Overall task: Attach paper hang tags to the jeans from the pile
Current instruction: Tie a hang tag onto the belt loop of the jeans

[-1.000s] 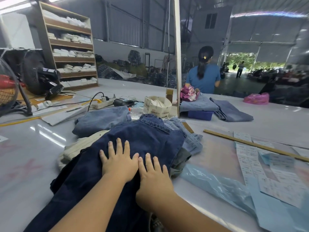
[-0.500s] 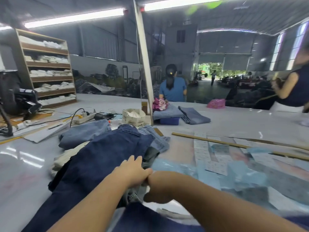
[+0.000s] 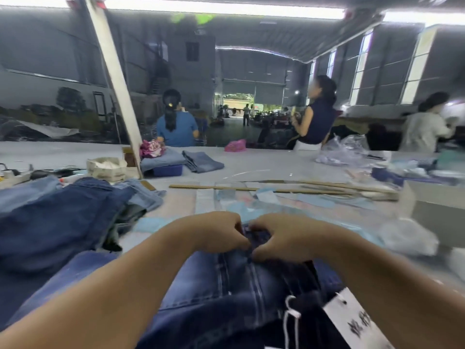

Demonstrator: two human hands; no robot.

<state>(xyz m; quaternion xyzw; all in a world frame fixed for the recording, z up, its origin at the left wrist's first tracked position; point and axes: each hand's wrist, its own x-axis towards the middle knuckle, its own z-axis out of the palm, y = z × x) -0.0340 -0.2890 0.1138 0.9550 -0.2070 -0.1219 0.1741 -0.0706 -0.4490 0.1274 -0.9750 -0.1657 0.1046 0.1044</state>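
A pair of dark blue jeans (image 3: 221,285) lies in front of me at the table's near edge. My left hand (image 3: 219,231) and my right hand (image 3: 279,239) meet at its far end, fingers curled, both pinching the denim at its top edge. A white paper hang tag (image 3: 352,321) on a white string (image 3: 289,321) lies by my right forearm, on a dark garment at the bottom right. The pile of jeans (image 3: 57,215) sits to the left, dark denim on top of lighter pairs.
Light blue paper sheets and label strips (image 3: 266,197) cover the table beyond my hands, with long wooden rulers (image 3: 276,188) behind them. Crumpled clear plastic (image 3: 407,238) lies right. A slanted post (image 3: 115,84), a white box (image 3: 107,168) and folded jeans (image 3: 201,161) stand farther back. Several people work beyond.
My hands left the top of the pile and drew a pair of jeans toward me. They now pinch its top edge, to the right of the pile. My view swung right and rose.
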